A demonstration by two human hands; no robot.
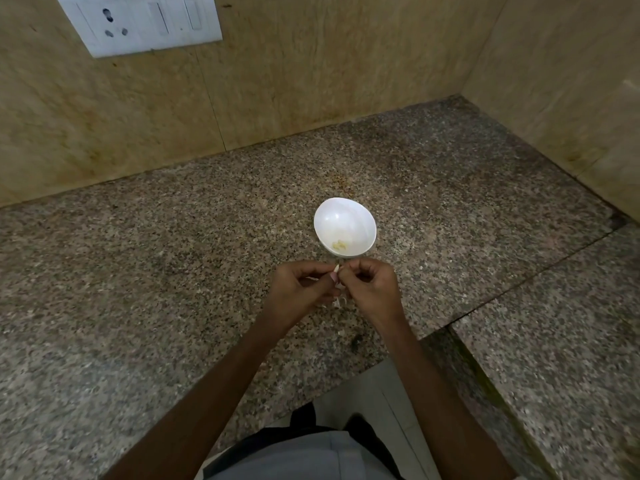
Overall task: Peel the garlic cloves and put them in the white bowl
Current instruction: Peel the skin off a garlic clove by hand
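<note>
The left hand (298, 289) is pinching a clove (336, 268). The right hand (372, 285), at 3 o'clock of it, is pinching the same clove, probably peeling it. At 12 o'clock the bowl (360, 216) is holding some peeled cloves (339, 244), so the task looks partly done.

No legible text, labels or nos. anywhere; nothing to read

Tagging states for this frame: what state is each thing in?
white bowl: upright on the counter, a few peeled cloves inside.
peeled cloves: lying in the bowl, near side.
garlic clove: pinched between both hands, just short of the bowl.
left hand: fingers curled, pinching the clove.
right hand: fingers curled, pinching the clove.
peel scraps: loose on the counter under the hands.
wall socket: nothing plugged in.
</note>
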